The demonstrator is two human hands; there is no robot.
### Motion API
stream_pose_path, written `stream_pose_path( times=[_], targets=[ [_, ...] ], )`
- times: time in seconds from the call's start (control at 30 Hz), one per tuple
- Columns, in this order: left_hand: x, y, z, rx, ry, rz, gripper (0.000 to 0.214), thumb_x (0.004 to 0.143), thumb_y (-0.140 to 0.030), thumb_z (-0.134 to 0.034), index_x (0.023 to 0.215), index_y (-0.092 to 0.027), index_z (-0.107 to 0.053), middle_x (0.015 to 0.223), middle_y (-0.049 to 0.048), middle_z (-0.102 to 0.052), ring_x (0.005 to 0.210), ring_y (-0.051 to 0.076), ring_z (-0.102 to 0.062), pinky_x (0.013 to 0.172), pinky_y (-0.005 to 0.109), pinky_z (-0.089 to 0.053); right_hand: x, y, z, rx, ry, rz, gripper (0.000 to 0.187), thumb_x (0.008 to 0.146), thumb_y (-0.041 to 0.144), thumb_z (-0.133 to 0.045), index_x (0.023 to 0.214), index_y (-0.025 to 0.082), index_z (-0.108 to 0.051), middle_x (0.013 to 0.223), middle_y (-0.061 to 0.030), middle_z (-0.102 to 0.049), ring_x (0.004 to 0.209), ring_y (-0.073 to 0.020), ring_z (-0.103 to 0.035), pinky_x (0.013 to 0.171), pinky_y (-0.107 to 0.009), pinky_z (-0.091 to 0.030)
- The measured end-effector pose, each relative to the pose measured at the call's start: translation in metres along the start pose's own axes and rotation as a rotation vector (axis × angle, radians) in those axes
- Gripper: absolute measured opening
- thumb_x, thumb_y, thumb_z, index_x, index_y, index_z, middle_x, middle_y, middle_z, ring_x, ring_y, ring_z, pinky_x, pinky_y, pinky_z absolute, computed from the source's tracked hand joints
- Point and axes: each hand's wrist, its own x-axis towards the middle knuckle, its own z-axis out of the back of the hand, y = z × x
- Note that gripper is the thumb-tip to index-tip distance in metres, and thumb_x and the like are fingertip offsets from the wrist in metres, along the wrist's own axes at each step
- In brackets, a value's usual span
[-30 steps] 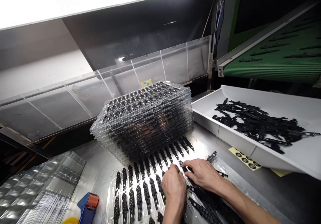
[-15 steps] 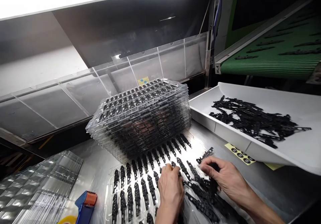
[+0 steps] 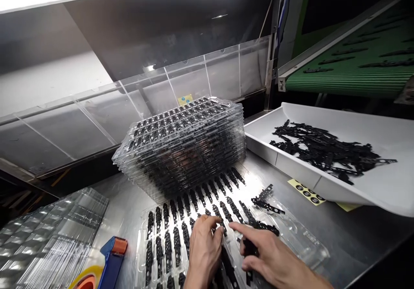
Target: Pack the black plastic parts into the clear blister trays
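Note:
A clear plastic blister tray (image 3: 310, 241) lies on the metal bench, its slots holding rows of slim black perforated plastic parts (image 3: 176, 246). My left hand (image 3: 203, 250) is over the middle of the tray, thumb and fingers drawn together at a slot; whatever they grip is hidden. Just to its right, my right hand (image 3: 271, 254) stretches its index finger towards the left fingertips. Its thumb and other fingers are curled around black plastic parts (image 3: 249, 248). Loose black parts (image 3: 268, 205) lie across the tray's right side, some partly under the right hand.
Behind stands a tall stack of filled clear trays (image 3: 181, 151). A white bin (image 3: 278, 155) with a heap of black parts is at right, beside yellow sticker sheets (image 3: 305, 192). Stacked clear trays (image 3: 58, 241) and a blue tape dispenser (image 3: 111, 263) are at left. A green conveyor (image 3: 343, 75) runs beyond.
My right hand has moved left and down towards my left hand, uncovering loose parts at the tray's right. My left hand has shifted slightly left. The view has tilted a little.

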Motion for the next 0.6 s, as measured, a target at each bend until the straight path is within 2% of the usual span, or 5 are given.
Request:
stream_pose_path(
  times=[0.13, 0.23, 0.37, 0.53, 0.6],
  targets=[
    [-0.017, 0.019, -0.005, -0.102, -0.025, -0.017, 0.021, 0.085, -0.021, -0.046, 0.092, -0.023, -0.065, 0.091, 0.0015, -0.062, 0.090, 0.016, -0.058, 0.081, 0.028, -0.043, 0.013, 0.000, -0.016, -0.267, 0.034, 0.179, 0.075, 0.062, -0.003, -0.056, 0.132, 0.023, -0.052, 0.112, -0.0067, -0.065, 0.099, -0.0239, -0.059, 0.088, -0.036, -0.048],
    [-0.022, 0.026, -0.010, -0.120, -0.043, -0.032, 0.022, 0.083, -0.017, -0.047, 0.092, -0.024, -0.065, 0.093, 0.0014, -0.062, 0.093, 0.017, -0.057, 0.085, 0.029, -0.042, 0.015, -0.004, -0.021, -0.383, -0.022, 0.220, 0.079, 0.057, -0.007, -0.054, 0.130, 0.022, -0.053, 0.124, -0.0090, -0.059, 0.108, -0.0263, -0.055, 0.091, -0.038, -0.048],
    [-0.022, 0.029, -0.015, -0.135, -0.025, -0.052, 0.021, 0.083, -0.016, -0.047, 0.092, -0.023, -0.065, 0.092, 0.0023, -0.061, 0.093, 0.018, -0.056, 0.085, 0.030, -0.042, 0.012, -0.013, -0.026, -0.424, -0.035, 0.329, 0.069, 0.069, 0.000, -0.057, 0.135, 0.018, -0.047, 0.124, -0.0106, -0.061, 0.112, -0.0256, -0.055, 0.096, -0.037, -0.047],
    [-0.021, 0.033, -0.025, -0.128, -0.067, -0.100, 0.024, 0.086, -0.016, -0.044, 0.093, -0.022, -0.066, 0.093, 0.0045, -0.061, 0.092, 0.019, -0.055, 0.083, 0.033, -0.043, 0.008, -0.029, -0.032, -0.625, -0.098, 0.459, 0.064, 0.077, 0.012, -0.057, 0.138, 0.022, -0.043, 0.133, -0.0072, -0.058, 0.127, -0.0329, -0.045, 0.099, -0.047, -0.043],
    [-0.023, 0.031, -0.029, -0.093, -0.088, -0.115, 0.026, 0.084, -0.014, -0.046, 0.097, -0.022, -0.066, 0.094, 0.0051, -0.060, 0.092, 0.020, -0.054, 0.082, 0.032, -0.044, 0.002, -0.033, -0.028, -0.681, -0.144, 0.464, 0.054, 0.083, 0.019, -0.056, 0.135, 0.024, -0.046, 0.131, -0.0064, -0.059, 0.125, -0.0324, -0.047, 0.095, -0.046, -0.046]
  ],
)
